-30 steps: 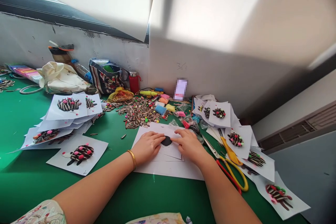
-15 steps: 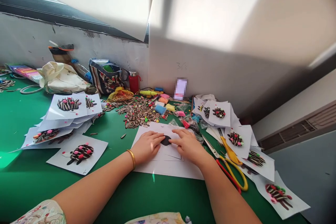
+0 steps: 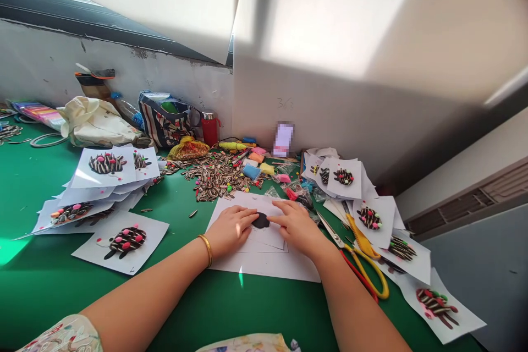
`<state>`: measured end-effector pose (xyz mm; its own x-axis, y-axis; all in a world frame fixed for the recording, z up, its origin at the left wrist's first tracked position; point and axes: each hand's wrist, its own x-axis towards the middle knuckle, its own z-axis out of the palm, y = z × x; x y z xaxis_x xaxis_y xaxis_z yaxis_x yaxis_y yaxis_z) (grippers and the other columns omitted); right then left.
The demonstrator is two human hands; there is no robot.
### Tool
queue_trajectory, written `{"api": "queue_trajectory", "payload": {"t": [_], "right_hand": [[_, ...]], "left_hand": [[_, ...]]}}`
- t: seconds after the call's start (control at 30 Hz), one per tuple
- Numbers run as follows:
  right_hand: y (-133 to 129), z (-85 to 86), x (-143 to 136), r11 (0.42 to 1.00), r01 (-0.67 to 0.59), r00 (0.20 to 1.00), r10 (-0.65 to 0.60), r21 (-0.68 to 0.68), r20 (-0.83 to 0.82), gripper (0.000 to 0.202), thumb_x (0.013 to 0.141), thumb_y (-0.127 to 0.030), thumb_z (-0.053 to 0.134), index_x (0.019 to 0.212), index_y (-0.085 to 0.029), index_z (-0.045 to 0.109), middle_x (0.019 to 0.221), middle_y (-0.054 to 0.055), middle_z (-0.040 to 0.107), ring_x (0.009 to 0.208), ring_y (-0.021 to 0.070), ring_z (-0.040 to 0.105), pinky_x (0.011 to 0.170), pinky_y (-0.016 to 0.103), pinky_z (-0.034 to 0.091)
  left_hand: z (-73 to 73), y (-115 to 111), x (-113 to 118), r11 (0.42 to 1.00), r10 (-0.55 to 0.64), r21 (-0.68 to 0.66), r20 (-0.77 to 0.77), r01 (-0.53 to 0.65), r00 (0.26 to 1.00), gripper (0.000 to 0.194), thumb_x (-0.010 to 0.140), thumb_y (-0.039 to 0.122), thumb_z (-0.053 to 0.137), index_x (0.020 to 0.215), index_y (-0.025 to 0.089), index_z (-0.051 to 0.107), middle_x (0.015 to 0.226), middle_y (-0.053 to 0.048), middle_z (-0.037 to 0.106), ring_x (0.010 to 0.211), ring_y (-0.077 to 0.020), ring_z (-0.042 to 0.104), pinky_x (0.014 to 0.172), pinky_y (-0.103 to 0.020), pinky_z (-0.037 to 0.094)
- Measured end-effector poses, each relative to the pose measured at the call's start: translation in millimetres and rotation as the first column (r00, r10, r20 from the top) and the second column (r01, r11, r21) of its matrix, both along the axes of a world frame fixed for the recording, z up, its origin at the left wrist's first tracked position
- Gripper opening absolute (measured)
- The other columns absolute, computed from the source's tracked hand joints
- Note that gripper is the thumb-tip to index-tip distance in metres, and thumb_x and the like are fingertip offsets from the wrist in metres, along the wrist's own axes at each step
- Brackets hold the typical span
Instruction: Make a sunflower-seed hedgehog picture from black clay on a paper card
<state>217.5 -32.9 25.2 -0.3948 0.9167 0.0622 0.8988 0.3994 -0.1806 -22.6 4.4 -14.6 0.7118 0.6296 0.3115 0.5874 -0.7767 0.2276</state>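
Observation:
A flat black clay disc (image 3: 261,221) lies on a small white card (image 3: 270,241), which rests on a larger white sheet (image 3: 247,265). My left hand (image 3: 231,230) lies flat on the paper with its fingers stretched out, fingertips at the disc's left edge. From the other side, my right hand (image 3: 297,230) touches or nearly touches the disc's right edge with extended fingers, spread apart. Neither hand grips anything. Just right of my right hand are open scissors (image 3: 355,253) with yellow and red handles.
Sunflower seeds (image 3: 223,173) are heaped behind the paper beside coloured clay packets (image 3: 252,170). Cards with seed-and-clay figures are stacked left (image 3: 103,195) and right (image 3: 375,220). Bags (image 3: 97,124), a red flask (image 3: 210,129) and a phone-like screen (image 3: 282,140) stand by the wall.
The fingers of my right hand have shifted slightly off the black disc, showing more of its right edge. My left hand stays almost still.

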Motion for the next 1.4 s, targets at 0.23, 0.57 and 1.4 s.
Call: {"api": "queue_trajectory", "payload": {"t": [0.23, 0.57, 1.4], "right_hand": [[1.3, -3.0, 0.8, 0.998, -0.021, 1.000, 0.022, -0.061, 0.014, 0.040, 0.086, -0.016, 0.054, 0.113, -0.039, 0.071, 0.145, 0.001, 0.049, 0.132, 0.0282, 0.039, 0.103, 0.052, 0.036], [2.5, -2.8, -2.8, 0.997, 0.016, 1.000, -0.014, -0.078, 0.021, 0.049, 0.083, -0.013, 0.049, 0.122, -0.036, 0.066, 0.149, 0.003, 0.045, 0.136, 0.0288, 0.036, 0.103, 0.053, 0.037], [-2.6, -0.1, -6.2, 0.995, -0.096, 0.995, 0.096, -0.041, -0.006, 0.042, 0.086, -0.015, 0.055, 0.117, -0.040, 0.069, 0.150, 0.001, 0.045, 0.137, 0.0283, 0.037, 0.107, 0.054, 0.033]], "left_hand": [[-1.3, 0.4, -0.4, 1.000, -0.005, 0.004, 0.009, 0.005, 1.000, 0.042, 0.090, 0.021, 0.051, 0.132, 0.022, 0.059, 0.135, -0.005, 0.061, 0.116, -0.0269, 0.055, 0.102, -0.046, 0.043], [-0.6, 0.3, -0.1, 1.000, 0.001, 0.001, 0.003, -0.001, 1.000, 0.042, 0.090, 0.021, 0.051, 0.132, 0.020, 0.059, 0.136, -0.005, 0.060, 0.116, -0.0267, 0.055, 0.103, -0.047, 0.044], [1.9, -0.9, 0.0, 1.000, 0.002, -0.006, 0.002, -0.002, 1.000, 0.042, 0.091, 0.021, 0.051, 0.132, 0.021, 0.059, 0.134, -0.006, 0.061, 0.117, -0.0269, 0.055, 0.103, -0.047, 0.043]]}}
